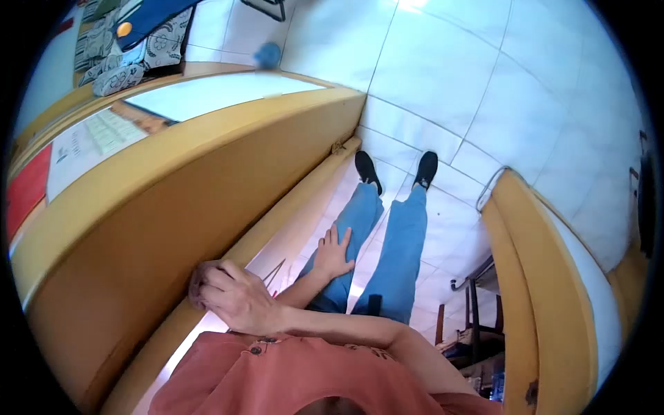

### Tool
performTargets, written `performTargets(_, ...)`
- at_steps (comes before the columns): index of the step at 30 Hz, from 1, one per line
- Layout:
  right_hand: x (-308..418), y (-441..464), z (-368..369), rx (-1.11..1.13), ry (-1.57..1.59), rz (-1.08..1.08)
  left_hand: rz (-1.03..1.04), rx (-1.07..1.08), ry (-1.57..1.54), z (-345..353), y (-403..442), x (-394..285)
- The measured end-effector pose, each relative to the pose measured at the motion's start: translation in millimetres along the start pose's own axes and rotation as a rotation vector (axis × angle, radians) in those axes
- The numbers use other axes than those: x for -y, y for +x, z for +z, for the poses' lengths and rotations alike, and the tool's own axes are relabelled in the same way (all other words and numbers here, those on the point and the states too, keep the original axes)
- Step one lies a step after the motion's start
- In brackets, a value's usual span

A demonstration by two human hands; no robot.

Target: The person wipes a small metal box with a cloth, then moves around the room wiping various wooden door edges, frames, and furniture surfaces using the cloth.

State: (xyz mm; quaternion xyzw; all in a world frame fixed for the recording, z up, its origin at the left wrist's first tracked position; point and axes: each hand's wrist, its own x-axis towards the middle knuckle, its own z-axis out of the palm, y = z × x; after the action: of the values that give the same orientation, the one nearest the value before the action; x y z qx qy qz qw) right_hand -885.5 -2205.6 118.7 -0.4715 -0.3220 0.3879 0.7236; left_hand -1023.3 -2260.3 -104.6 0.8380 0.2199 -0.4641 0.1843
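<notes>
Closing off the left side, a long wooden panel (207, 200) ran beside the person's legs, with a yellow rim (200, 145) along its top. At its lower part was the task's thing, a reddish-brown bundle (198, 287) whose material could not be told, held in the right hand (238, 299) with the fingers curled together around it. The right arm crossed over the left forearm and hid part of it. The left hand (334, 257) lay on the left leg of the blue jeans (394, 263), its fingers spread.

Beyond the rim lay printed papers (97, 142), a red sheet (29, 190) and a pale sheet (207, 95). A blurred blue round thing (268, 55) sat near the far end, and patterned cushions (166, 45) stood farther left. On the right, a second yellow wooden piece (519, 256) hemmed in the space, with a cord (487, 190) looped at its end and dark legs of furniture (475, 308) just beside it.

Black shoes (427, 169) rested on the floor (443, 69), whose large white tiles spread forward, brightly lit, into the room.
</notes>
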Motion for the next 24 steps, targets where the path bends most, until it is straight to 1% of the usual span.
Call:
performTargets(1, 8, 3, -1, 0.005, -0.019, -0.013, 0.019, -0.002, 0.012, -8, -7, 0)
performTargets(3, 11, 1, -16, 0.017, 0.226, -0.053, 0.053, -0.031, -0.007, -16, -21, -1)
performTargets(4, 15, -6, -31, 0.009, 0.24, 0.041, 0.078, -0.046, -0.028, -15, -26, 2)
performTargets(5, 16, -18, -54, 0.004, 0.255, 0.137, 0.077, -0.067, -0.033, 7, -26, 15)
performTargets(6, 13, -34, -83, -0.006, 0.185, 0.336, 0.1, -0.188, -0.139, 54, -22, 38)
performTargets(7, -14, -64, -126, -0.127, 0.671, 0.546, 0.124, -0.322, -0.248, 65, -24, 37)
performTargets(8, -24, -74, -135, -0.105, 0.278, 0.609, 0.127, -0.324, -0.25, 40, -33, 32)
performTargets(9, -32, -91, -169, -0.225, 0.216, 0.712, 0.113, -0.241, -0.2, -6, -44, 14)
performTargets(10, -53, -123, -196, -0.377, 0.409, 0.855, 0.099, -0.155, -0.147, -36, -56, -2)
performTargets(12, -31, -150, -252, -0.473, 0.709, 0.96, 0.088, -0.198, -0.147, -36, -57, -7)
performTargets(14, -30, -186, -293, -0.615, 0.689, 0.964, 0.031, -0.166, -0.182, -46, -57, -14)
performTargets(16, -42, -221, -329, -0.779, 0.708, 0.875, 0.045, -0.178, -0.178, -57, -51, -20)
performTargets(19, -14, -227, -357, -0.808, 0.77, 0.823, 0.098, -0.204, -0.183, -76, -30, -25)
performTargets(21, -3, -223, -362, -0.821, 0.754, 0.809, 0.122, -0.169, -0.024, -93, -11, -18)
performTargets(22, 0, -221, -362, -0.832, 0.74, 0.799, 0.126, -0.167, -0.02, -113, -6, -16)
performTargets(24, -5, -218, -362, -0.821, 0.744, 0.76, 0.059, -0.041, 0.039, -153, 4, -9)
